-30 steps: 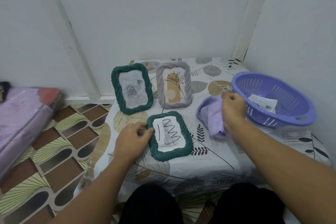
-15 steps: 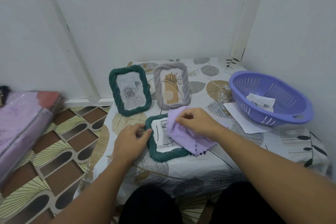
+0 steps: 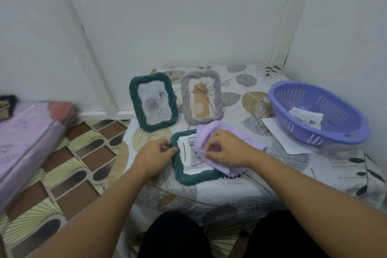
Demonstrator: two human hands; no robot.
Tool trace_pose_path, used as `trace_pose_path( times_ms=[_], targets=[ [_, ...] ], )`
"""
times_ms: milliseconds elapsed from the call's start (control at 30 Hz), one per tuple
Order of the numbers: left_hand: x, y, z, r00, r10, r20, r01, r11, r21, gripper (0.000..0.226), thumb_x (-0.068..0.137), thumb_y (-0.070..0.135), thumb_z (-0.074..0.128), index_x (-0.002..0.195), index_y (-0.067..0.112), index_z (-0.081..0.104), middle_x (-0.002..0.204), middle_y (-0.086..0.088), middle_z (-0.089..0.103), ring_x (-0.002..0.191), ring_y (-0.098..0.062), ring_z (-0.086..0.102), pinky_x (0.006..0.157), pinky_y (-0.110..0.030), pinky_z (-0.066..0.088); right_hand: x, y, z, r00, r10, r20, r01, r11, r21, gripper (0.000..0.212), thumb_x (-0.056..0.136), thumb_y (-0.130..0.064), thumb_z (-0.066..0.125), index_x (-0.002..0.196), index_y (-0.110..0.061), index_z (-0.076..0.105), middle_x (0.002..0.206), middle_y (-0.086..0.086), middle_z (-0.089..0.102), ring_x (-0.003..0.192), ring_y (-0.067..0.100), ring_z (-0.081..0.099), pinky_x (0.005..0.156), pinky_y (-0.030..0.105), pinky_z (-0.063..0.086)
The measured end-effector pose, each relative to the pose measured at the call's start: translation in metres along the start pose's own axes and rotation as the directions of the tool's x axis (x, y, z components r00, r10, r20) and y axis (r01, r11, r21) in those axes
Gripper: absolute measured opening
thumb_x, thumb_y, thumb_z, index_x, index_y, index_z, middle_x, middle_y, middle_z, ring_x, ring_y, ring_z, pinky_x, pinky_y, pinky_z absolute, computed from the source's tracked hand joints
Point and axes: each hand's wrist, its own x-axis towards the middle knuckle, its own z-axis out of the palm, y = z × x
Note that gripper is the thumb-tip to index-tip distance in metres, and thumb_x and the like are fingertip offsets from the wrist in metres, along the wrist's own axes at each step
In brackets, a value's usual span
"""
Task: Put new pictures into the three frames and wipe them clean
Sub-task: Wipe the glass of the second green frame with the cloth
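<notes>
A person seated at a low table (image 3: pixel 247 192) wipes the last of three picture frames. Two frames already stand upright at the back, each with a picture in it: a green frame (image 3: pixel 153 102) showing grey roses and, just beside it to the right, a grey frame (image 3: pixel 201 98) with a line-drawn plant. The third, a flat frame (image 3: pixel 189 176) in the same green, lies face up near the table's front edge with a scribbled drawing behind its glass, so the picture-changing part of the job looks complete (whether the two standing frames have been wiped cannot be told from here). What remains, by this view, is the cleaning of the flat frame and perhaps standing it with the others.

The left hand (image 3: pixel 155 158) steadies the flat frame, fingers curled and pinching its left rim. The right hand (image 3: pixel 227 149) reaches in from the right, fingers bent and clamped on a bunched lilac cloth (image 3: pixel 211 132) that covers the frame's upper right corner and part of the glass. Both forearms stretch forward over the person's knees.

To the right, well apart from the frames, a purple basket (image 3: pixel 301 115) holds a loose print and sits partly on a white sheet (image 3: pixel 280 136).
</notes>
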Motion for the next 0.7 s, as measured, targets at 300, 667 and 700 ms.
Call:
trace_pose_path(
  times_ms=[300, 667, 700],
  targets=[
    [-0.006, -0.014, 0.017, 0.971, 0.203, -0.130, -0.184, 0.973, 0.143, 0.048, 0.099, 0.056, 0.047, 0.144, 0.039, 0.051, 0.100, 0.009, 0.052, 0.098, -0.014, 0.052, 0.086, -0.036, 0.048, 0.020, -0.026, 0.004, 0.994, -0.017, -0.108, 0.051, 0.945, 0.323, 0.014, 0.102, -0.034, 0.060, 0.097, -0.022, 0.065, 0.105, -0.012, 0.066, 0.105, -0.004, 0.059, 0.092, 0.009, 0.043],
    [-0.003, -0.016, 0.021, 0.962, 0.208, -0.177, -0.190, 0.975, 0.113, 0.048, 0.098, 0.054, 0.051, 0.144, 0.037, 0.057, 0.096, 0.005, 0.052, 0.096, -0.016, 0.053, 0.087, -0.035, 0.046, 0.040, -0.018, 0.020, 0.997, -0.065, -0.050, 0.062, 0.996, -0.065, 0.041, 0.096, -0.050, 0.060, 0.132, -0.032, 0.067, 0.137, -0.007, 0.062, 0.128, 0.012, 0.050, 0.109, 0.042, 0.040],
    [-0.003, -0.017, 0.021, 0.962, 0.205, -0.181, -0.188, 0.976, 0.106, 0.049, 0.098, 0.054, 0.051, 0.143, 0.036, 0.057, 0.097, 0.005, 0.052, 0.097, -0.016, 0.053, 0.088, -0.036, 0.047, 0.040, -0.017, 0.019, 0.996, -0.071, -0.054, 0.066, 0.994, -0.088, 0.041, 0.096, -0.050, 0.061, 0.133, -0.031, 0.067, 0.136, -0.005, 0.062, 0.127, 0.013, 0.051, 0.107, 0.041, 0.041]
  ],
)
